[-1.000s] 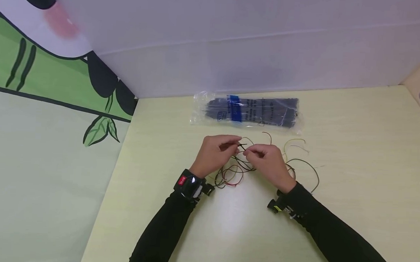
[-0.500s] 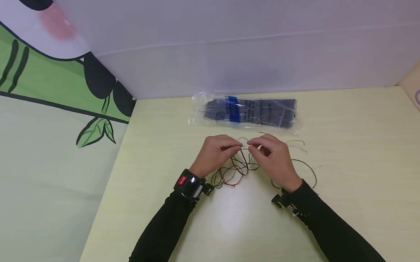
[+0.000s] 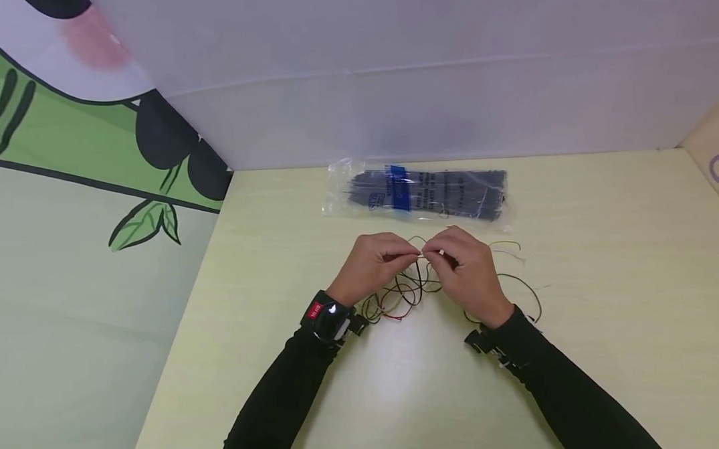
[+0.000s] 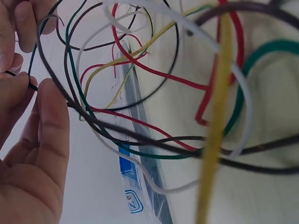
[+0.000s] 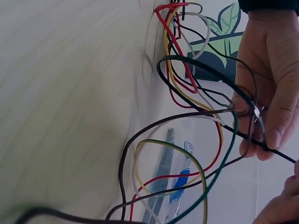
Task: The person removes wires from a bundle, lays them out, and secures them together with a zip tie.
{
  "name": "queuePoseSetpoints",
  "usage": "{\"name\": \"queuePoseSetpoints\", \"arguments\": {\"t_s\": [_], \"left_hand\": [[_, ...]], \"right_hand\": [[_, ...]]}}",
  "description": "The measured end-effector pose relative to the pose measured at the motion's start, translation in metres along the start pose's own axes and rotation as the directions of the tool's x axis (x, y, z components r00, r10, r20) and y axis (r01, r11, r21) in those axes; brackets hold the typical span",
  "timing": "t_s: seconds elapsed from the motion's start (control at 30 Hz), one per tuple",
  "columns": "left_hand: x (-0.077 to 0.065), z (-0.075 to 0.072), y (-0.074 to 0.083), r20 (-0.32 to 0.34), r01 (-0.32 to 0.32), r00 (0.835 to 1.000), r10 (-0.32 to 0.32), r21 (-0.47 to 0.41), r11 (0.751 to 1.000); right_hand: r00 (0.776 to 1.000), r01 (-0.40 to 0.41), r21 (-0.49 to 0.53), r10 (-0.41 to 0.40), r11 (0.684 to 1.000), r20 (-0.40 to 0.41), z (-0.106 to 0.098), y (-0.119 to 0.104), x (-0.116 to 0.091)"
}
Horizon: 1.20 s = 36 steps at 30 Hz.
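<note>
Both hands meet just above a tangle of thin wires (image 3: 401,296) on the table. With thumb and fingertips, my left hand (image 3: 369,268) pinches a thin black wire (image 5: 280,153). Close beside it, fingertips almost meeting, my right hand (image 3: 467,273) pinches the same strand in its thumb and forefinger. In the right wrist view, the black wire runs from the left hand (image 5: 273,88) towards the right hand's fingers (image 5: 280,203) at the edge. Red, yellow, white, green and brown wires loop in front of the left hand in the left wrist view.
Behind the hands lies a clear plastic bag (image 3: 436,193) of long dark strips with a blue label. Loose wire ends (image 3: 521,280) spread out right of the right hand. The pale table (image 3: 610,282) meets a light backdrop (image 3: 460,122) at its far edge.
The right hand first shifts right, away from the left fingertips, then the two hands come together again. The black strand that crossed between the fingertips a second ago now hangs below the left hand.
</note>
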<state>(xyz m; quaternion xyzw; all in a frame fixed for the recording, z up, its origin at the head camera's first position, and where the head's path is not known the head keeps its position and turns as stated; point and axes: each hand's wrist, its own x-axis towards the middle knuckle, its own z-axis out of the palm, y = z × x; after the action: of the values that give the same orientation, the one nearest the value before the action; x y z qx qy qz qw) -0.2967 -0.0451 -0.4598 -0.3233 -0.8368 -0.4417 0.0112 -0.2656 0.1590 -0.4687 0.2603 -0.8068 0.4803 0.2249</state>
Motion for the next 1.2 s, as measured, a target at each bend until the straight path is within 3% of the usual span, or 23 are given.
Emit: {"name": "queuePoseSetpoints", "arguments": {"t_s": [0.2,0.47,0.7,0.83,1.2], "left_hand": [[-0.002,-0.001,-0.003,-0.009,0.036,0.999,-0.035,0.050,0.998],[-0.008,-0.006,-0.008,-0.022,0.046,0.999,-0.045,0.032,0.998],[-0.012,-0.008,-0.015,-0.024,0.045,0.999,-0.045,0.017,0.999],[-0.013,-0.009,-0.016,-0.016,0.058,0.998,-0.057,0.037,0.998],[-0.022,-0.013,-0.020,-0.024,0.123,0.992,-0.122,0.057,0.991]], "right_hand": [[0.998,0.029,-0.038,-0.031,0.999,-0.048,-0.008,-0.005,0.003],[0.986,0.054,-0.018,-0.056,0.998,-0.156,-0.023,-0.016,0.008],[0.950,0.062,0.060,-0.041,0.996,-0.309,-0.034,-0.024,0.013],[0.936,0.064,0.080,-0.032,0.995,-0.350,-0.040,-0.026,0.013],[0.871,0.055,0.112,0.007,0.992,-0.490,-0.057,-0.032,0.016]]}}
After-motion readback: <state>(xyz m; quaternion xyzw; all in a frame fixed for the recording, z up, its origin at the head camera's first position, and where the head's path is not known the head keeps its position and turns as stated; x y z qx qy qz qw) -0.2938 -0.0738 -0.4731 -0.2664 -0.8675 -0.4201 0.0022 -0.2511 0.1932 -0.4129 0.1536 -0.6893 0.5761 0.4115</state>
